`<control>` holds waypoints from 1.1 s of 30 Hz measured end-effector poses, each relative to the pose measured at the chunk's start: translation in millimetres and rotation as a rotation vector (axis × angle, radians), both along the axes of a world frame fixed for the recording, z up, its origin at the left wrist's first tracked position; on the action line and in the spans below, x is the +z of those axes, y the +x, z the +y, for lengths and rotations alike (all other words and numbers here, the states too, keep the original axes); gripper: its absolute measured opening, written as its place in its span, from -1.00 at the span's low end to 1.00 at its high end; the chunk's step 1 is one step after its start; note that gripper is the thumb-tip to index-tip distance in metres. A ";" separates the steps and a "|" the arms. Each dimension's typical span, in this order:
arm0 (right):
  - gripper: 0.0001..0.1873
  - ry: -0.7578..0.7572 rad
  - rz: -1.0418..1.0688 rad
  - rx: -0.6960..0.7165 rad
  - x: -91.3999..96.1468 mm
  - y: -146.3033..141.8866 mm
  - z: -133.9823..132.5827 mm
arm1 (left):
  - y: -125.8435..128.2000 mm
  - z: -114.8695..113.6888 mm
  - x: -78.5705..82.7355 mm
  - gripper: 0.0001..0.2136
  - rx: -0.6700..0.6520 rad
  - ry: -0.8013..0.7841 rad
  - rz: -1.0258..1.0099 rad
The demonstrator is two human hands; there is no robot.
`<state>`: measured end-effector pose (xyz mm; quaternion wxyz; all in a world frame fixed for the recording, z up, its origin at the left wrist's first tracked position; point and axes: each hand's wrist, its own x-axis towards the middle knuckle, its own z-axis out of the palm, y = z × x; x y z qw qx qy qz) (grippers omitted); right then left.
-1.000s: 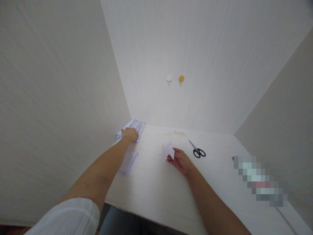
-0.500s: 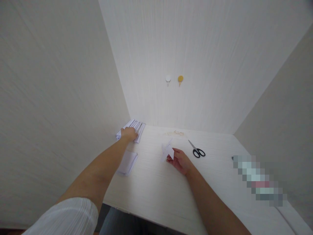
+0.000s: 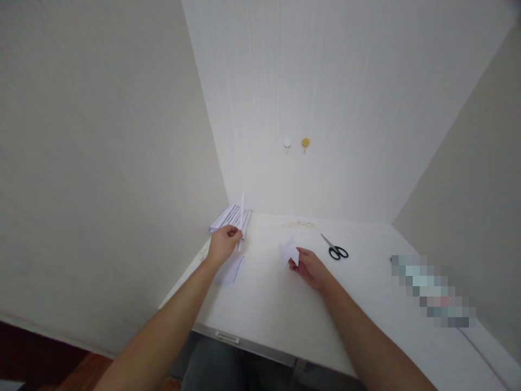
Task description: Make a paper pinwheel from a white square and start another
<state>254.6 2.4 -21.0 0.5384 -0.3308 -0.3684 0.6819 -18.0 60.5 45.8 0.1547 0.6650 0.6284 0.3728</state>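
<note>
Thin white paper sheet (image 3: pixel 242 213), seen almost edge-on, stands upright in the left hand (image 3: pixel 223 245), whose fingers and thumb are pinched closed on its lower end. It rises just above a fanned stack of white paper sheets (image 3: pixel 228 217) that lies in the far left corner of the pale wood-grain surface (image 3: pixel 285 309), against the side wall. Just nearer than the left hand, partly under it, a smaller pile of white sheets (image 3: pixel 233 270) lies flat on the surface. The right hand (image 3: pixel 311 269) rests near the middle of the surface, its fingertips closed on a small folded piece of white paper (image 3: pixel 288 252) that sticks out to the left and away from the person. Black-handled scissors (image 3: pixel 336 250) lie closed on the surface just to the right of that hand, apart from it, blades pointing toward the back wall. On the back wall, well above the surface, a white round wall hook (image 3: pixel 287 143) and a yellow round wall hook (image 3: pixel 305 143) sit side by side. A pixelated patch (image 3: pixel 431 290) covers something at the right edge of the surface.
</note>
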 end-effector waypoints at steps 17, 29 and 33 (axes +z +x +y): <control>-0.76 0.053 0.086 -0.280 -22.3 -12.9 -159.0 | 22.6 -174.5 -60.6 -0.85 -0.148 -0.267 0.107; -0.74 0.056 0.135 -0.367 -23.9 2.7 -170.1 | 71.6 -158.7 -40.6 -0.68 -0.226 -0.297 0.443; -0.74 0.055 0.193 -0.459 -26.5 16.7 -167.9 | 111.2 -151.1 -47.6 -0.61 -0.304 -0.290 0.439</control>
